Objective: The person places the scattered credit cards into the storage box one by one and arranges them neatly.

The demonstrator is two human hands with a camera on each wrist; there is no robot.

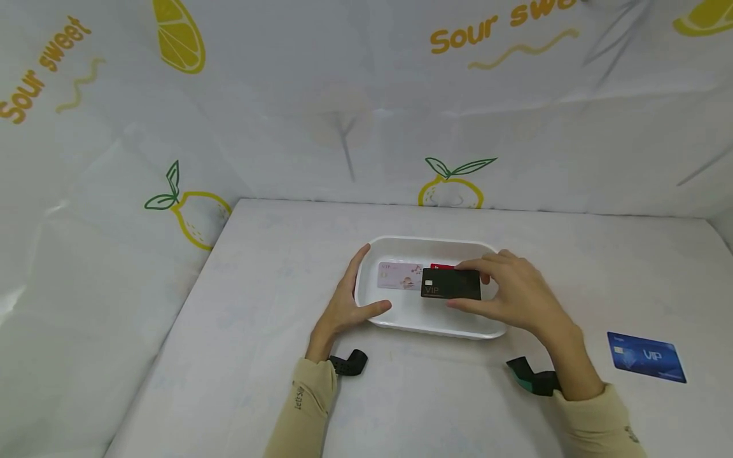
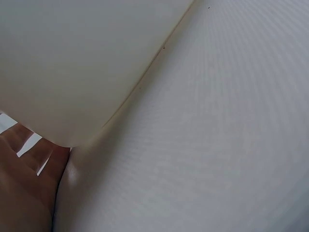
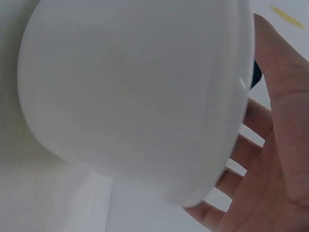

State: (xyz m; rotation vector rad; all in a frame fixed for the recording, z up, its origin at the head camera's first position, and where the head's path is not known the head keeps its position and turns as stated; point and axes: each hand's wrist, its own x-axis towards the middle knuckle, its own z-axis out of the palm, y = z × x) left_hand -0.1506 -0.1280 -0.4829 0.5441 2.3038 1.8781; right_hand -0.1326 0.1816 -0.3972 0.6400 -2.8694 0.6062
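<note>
A white tray (image 1: 406, 321) stands on the table, its outer wall (image 3: 130, 96) filling much of the right wrist view. My left hand (image 1: 346, 302) rests at the tray's left end, fingers extended along the outside and thumb spread over the front rim. Over the tray, my right hand (image 1: 515, 292) pinches a black VIP card (image 1: 458, 286) by its right part, between the thumb below and fingers above. Inside the tray lie a pale pink VIP card (image 1: 395, 275) and a red card (image 1: 438, 266), mostly hidden behind the black one.
A blue VIP card (image 1: 647, 357) lies on the table (image 1: 229, 356) right of the right wrist. Black camera mounts sit on the left wrist (image 1: 350, 362) and right wrist (image 1: 535, 378). White sheeting (image 1: 343, 95) with lemon prints hangs behind and at the left.
</note>
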